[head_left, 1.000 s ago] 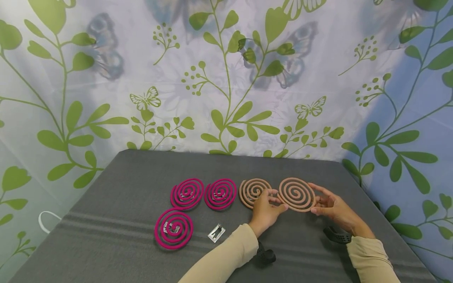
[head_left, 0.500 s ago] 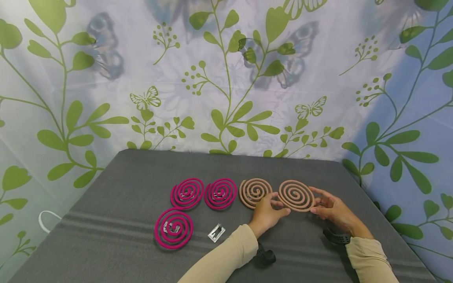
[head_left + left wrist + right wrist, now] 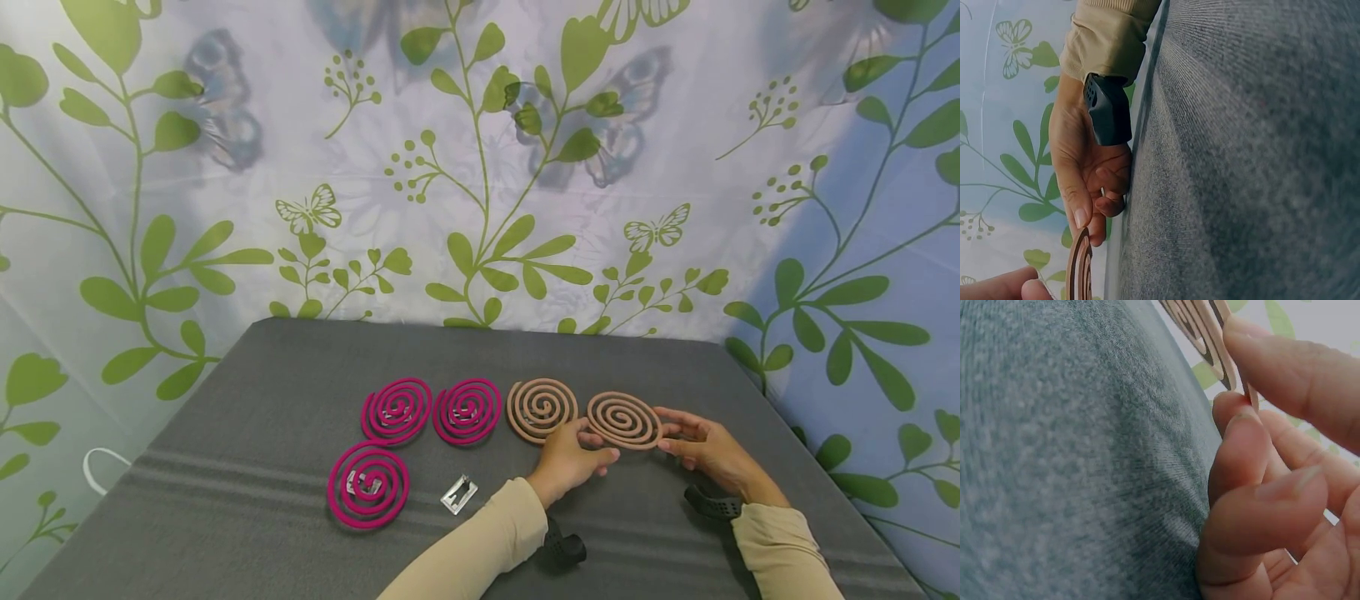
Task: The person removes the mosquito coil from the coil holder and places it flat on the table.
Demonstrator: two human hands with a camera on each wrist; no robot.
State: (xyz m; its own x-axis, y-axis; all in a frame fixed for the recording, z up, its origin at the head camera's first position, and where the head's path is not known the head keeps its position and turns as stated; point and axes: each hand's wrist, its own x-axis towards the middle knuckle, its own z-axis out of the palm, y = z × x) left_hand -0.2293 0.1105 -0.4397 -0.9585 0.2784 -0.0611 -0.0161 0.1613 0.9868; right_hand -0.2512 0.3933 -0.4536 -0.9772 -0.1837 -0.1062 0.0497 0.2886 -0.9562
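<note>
In the head view a brown mosquito coil [image 3: 624, 420] is held up above the grey table, tilted toward flat. My right hand [image 3: 701, 446] pinches its right edge between thumb and fingers; the right wrist view shows that thumb [image 3: 1291, 369] against the rim. At the coil's left edge is my left hand [image 3: 572, 458], its fingertips at the rim and thumb just under it. In the left wrist view the coil [image 3: 1079, 269] appears nearly edge-on. A second brown coil [image 3: 542, 383] lies just left, partly covered by my left hand.
Two magenta coils [image 3: 396, 383] [image 3: 467, 383] lie side by side on the grey table [image 3: 225, 467], and a third magenta coil [image 3: 367, 523] sits nearer. Metal stands show through them. A loose metal stand [image 3: 459, 493] lies before my left forearm. Patterned cloth [image 3: 480, 167] hangs behind.
The held coil has tilted from facing the camera to a flatter angle, and its upper edge has come down. My left hand has shifted slightly down and right with it.
</note>
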